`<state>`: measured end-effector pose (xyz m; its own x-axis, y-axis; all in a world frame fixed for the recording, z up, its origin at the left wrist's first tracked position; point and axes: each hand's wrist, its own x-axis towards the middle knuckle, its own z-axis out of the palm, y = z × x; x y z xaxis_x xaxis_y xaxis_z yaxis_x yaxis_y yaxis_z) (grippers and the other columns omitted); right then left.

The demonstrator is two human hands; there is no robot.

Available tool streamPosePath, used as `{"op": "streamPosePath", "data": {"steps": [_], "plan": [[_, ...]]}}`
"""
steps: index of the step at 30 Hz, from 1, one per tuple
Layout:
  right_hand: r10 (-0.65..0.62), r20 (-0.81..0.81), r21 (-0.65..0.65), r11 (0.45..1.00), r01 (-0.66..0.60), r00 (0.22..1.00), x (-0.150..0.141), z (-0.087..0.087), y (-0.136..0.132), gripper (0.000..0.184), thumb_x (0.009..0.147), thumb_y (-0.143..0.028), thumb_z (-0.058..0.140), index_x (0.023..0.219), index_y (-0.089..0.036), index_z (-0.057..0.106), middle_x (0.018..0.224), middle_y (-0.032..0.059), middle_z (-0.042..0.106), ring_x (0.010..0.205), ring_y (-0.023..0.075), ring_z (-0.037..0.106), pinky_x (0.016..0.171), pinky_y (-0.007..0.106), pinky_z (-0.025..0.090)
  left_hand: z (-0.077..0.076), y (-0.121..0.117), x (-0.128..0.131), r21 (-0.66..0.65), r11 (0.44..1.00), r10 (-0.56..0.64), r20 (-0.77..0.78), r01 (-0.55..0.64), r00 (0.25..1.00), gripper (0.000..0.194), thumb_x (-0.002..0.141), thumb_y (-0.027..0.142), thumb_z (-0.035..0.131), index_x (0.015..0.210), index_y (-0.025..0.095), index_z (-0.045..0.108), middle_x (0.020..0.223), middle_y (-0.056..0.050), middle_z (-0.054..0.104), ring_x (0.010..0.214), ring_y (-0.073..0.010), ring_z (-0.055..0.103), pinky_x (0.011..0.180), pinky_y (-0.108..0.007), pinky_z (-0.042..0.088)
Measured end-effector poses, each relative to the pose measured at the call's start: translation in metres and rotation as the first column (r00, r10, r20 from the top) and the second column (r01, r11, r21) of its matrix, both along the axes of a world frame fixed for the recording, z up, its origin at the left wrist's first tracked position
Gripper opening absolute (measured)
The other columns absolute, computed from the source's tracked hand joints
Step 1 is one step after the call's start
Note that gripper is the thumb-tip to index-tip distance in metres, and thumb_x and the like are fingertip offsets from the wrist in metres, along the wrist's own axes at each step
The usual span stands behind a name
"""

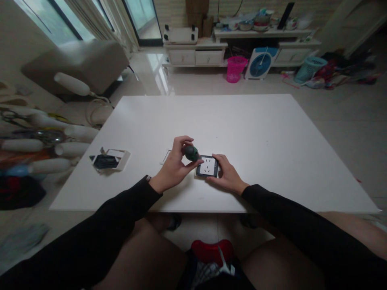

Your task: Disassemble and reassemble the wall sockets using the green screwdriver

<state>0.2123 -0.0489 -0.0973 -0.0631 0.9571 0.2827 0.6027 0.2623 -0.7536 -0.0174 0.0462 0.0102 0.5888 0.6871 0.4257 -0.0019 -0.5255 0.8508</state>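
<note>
White tbl (238,125), box (123,161) (L), flat pc. (165,157) behind L hand (175,166)

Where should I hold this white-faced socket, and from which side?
The socket is probably best pinched by its near and far edges, coming from the right. It faces up, and its squarish shape offers opposite edges, as the right hand shows, while the left hand and green-handled tool crowd the far-left corner.

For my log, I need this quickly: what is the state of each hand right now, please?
Left hand: closed, holding a green-handled tool, probably a screwdriver.
Right hand: closed around the right side of the socket.
</note>
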Motion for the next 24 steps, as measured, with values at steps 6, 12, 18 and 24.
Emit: {"op": "streamPosePath", "data": {"steps": [6, 12, 18, 24], "plan": [[0.0, -0.002, -0.006, 1.0, 0.0, 1.0, 0.0007, -0.0014, 0.0001, 0.091, 0.079, -0.046, 0.085, 0.156, -0.035, 0.038, 0.146, 0.0131, 0.052, 0.134, 0.0375, 0.058, 0.111, 0.064, 0.053, 0.0003, -0.0007, 0.0014, -0.109, 0.994, -0.012, 0.049, 0.018, 0.999, 0.054, 0.092, 0.02, 0.076, 0.133, 0.026, 0.042, 0.111, -0.004, 0.066, 0.102, -0.0182, 0.072, 0.094, -0.039, 0.061], [-0.002, -0.001, -0.01, 1.0, 0.002, 1.0, 0.0007, -0.0013, 0.0001, 0.091, 0.079, -0.045, 0.084, 0.157, -0.037, 0.036, 0.147, 0.0131, 0.052, 0.133, 0.0387, 0.058, 0.109, 0.066, 0.053, 0.0014, -0.0021, -0.0008, -0.051, 0.997, -0.049, -0.001, 0.049, 0.999, 0.046, 0.099, 0.013, 0.06, 0.139, 0.025, 0.042, 0.126, -0.011, 0.064, 0.115, -0.023, 0.069, 0.104, -0.049, 0.057], [0.003, 0.0, -0.001, 1.0, -0.003, 1.0, 0.0006, -0.0006, 0.0002, 0.09, 0.079, -0.043, 0.085, 0.156, -0.035, 0.038, 0.146, 0.0133, 0.052, 0.133, 0.0376, 0.058, 0.11, 0.064, 0.053, 0.0003, -0.0009, -0.0053, 0.067, 0.995, -0.073, -0.093, 0.079, 0.993, 0.05, 0.102, 0.017, 0.058, 0.145, 0.026, 0.035, 0.117, -0.008, 0.063, 0.106, -0.0199, 0.065, 0.099, -0.044, 0.054], [0.005, 0.002, 0.006, 1.0, -0.005, 1.0, 0.0005, -0.0011, 0.0002, 0.09, 0.08, -0.045, 0.084, 0.157, -0.036, 0.036, 0.146, 0.0131, 0.052, 0.135, 0.0378, 0.057, 0.111, 0.066, 0.052, 0.0008, -0.002, -0.0001, 0.074, 0.997, -0.018, -0.06, 0.022, 0.998, 0.041, 0.1, 0.021, 0.064, 0.131, 0.027, 0.038, 0.103, -0.002, 0.063, 0.089, -0.0153, 0.063, 0.087, -0.036, 0.053]]}}
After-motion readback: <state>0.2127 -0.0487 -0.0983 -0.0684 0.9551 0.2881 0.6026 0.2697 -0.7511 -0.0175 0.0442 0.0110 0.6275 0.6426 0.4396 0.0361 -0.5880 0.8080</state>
